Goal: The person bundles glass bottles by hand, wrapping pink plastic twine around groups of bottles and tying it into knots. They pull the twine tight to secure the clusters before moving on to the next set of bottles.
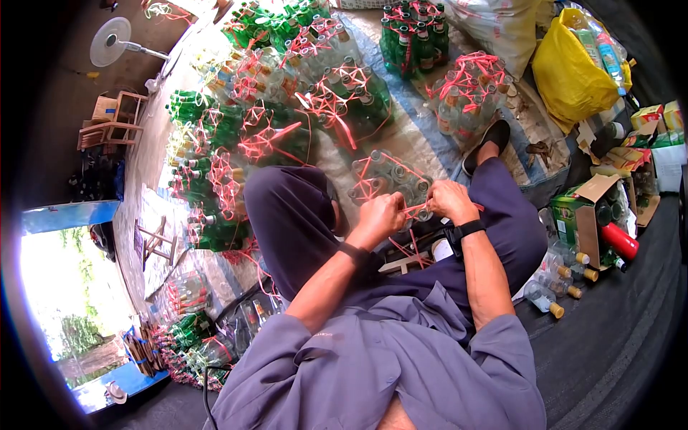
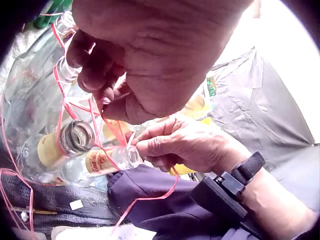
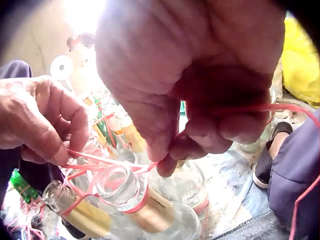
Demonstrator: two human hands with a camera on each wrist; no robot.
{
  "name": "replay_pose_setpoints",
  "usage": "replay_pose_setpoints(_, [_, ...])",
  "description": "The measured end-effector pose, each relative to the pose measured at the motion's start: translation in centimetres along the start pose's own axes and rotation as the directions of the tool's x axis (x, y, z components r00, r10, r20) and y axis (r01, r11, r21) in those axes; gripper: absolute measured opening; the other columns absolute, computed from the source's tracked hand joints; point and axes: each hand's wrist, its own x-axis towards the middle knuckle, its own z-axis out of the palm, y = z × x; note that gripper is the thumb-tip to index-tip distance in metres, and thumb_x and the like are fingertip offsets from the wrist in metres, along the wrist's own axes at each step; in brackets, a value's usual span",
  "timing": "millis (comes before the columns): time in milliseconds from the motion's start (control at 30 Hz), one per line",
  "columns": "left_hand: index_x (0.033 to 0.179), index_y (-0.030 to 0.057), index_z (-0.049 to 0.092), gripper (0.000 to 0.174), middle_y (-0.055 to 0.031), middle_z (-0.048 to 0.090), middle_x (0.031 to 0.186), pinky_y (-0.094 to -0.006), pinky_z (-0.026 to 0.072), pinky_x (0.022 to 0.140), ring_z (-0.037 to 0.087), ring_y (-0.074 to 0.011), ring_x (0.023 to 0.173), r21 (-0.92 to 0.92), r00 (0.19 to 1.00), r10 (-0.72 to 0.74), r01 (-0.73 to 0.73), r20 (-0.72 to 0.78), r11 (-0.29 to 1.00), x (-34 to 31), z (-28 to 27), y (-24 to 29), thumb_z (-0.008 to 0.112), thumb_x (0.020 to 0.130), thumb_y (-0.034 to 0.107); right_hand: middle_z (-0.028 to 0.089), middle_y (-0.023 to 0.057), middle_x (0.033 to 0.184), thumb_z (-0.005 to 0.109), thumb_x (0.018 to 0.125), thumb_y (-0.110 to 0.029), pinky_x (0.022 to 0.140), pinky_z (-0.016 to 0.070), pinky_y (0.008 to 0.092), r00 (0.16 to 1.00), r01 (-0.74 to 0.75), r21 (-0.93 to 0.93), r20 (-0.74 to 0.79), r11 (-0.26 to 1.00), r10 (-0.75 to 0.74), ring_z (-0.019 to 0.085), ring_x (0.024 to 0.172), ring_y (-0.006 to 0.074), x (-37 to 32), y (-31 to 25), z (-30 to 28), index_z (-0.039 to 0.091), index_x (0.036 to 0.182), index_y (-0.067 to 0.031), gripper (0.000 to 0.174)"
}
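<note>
Between the person's knees stands a cluster of clear glass bottles (image 1: 390, 174), their necks laced together with red plastic string (image 3: 107, 165). The left hand (image 1: 382, 217) pinches the string between thumb and curled fingers, just over the bottle mouths. Opposite it, the right hand (image 1: 450, 200) pinches the same string near a bottle neck (image 3: 120, 184). A stretch of string runs taut between both hands in the right wrist view. From the right hand a loose tail of string (image 2: 150, 198) hangs down. Gold-labelled bottles (image 2: 100, 161) lean below the fingers.
Several tied bundles of green bottles (image 1: 279, 136) and clear bottles stand ahead and to the left. At right are loose bottles (image 1: 543, 297), an open carton (image 1: 586, 215) and a red cylinder (image 1: 620, 241). A yellow sack (image 1: 566, 79) stands at the back right.
</note>
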Motion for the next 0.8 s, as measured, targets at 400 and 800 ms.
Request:
replay_pose_setpoints(400, [0.091,0.0057,0.056,0.011,-0.0155,0.067,0.079,-0.0508,0.052,0.061,0.066,-0.0392,0.07,0.038,0.986,0.097,-0.092,-0.133,0.995,0.0,0.0,-1.8,0.058,0.085,0.014,0.069,0.0257,0.086,0.061,0.074,-0.012,0.078,0.0542,0.0507,0.997,0.052,0.037,-0.051,0.998,-0.05,0.069,0.085,0.0416,0.4,0.2,1.4,0.07,0.079,0.0003,0.016])
replay_pose_setpoints(800, [0.081,0.0138,0.064,0.003,-0.0073,0.064,0.076,-0.0448,0.0527,0.061,0.065,-0.0313,0.073,0.093,0.945,0.182,-0.163,-0.271,0.982,0.5,-0.5,-2.2,0.063,0.078,0.013,0.066,0.0283,0.081,0.059,0.073,-0.01,0.072,0.0542,0.0515,0.997,0.069,-0.009,-0.032,0.998,-0.069,0.068,0.08,0.0428,0.1,-0.6,0.7,0.067,0.074,0.0025,0.015])
